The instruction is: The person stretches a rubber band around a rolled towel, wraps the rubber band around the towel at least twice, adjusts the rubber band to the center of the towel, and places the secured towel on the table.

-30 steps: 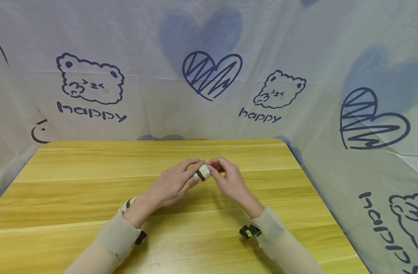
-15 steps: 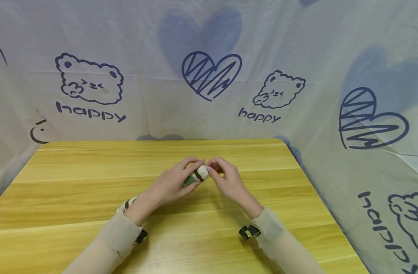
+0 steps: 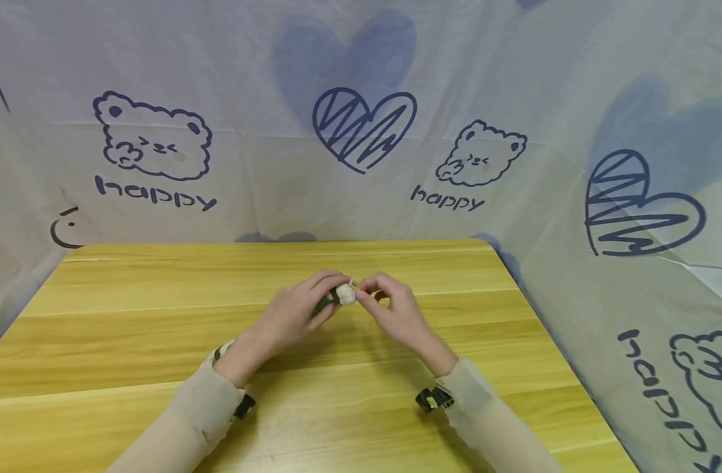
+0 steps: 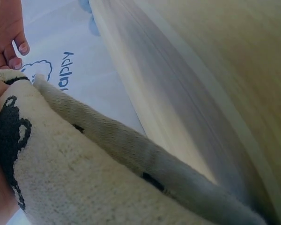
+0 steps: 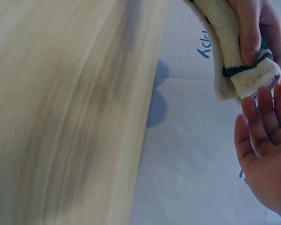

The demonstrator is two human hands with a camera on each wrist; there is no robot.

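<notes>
A cream terry towel [image 3: 345, 294] with a dark band is gathered into a thick roll above the table. My left hand [image 3: 292, 309] grips it, fingers over the top and thumb below, and a green patch shows under them. At the roll's end, my right hand [image 3: 398, 314] pinches the edge between thumb and index fingertips. In the right wrist view the other fingers of that hand [image 5: 267, 145] reach beside the roll's end [image 5: 255, 79]. The left wrist view has the towel [image 4: 84, 159] stretching back along the forearm, with a dark pattern and a folded hem.
The wood-grain table [image 3: 159, 282] lies beneath both hands. Behind it hangs a pale cloth [image 3: 266, 164] printed with hearts and bears, which also runs along the right side. Black straps [image 3: 434, 399] sit at both wrists.
The left hand has turned the roll slightly and drawn it a little left, so its end faces more to the right. The right hand stays at the end, nearly in place.
</notes>
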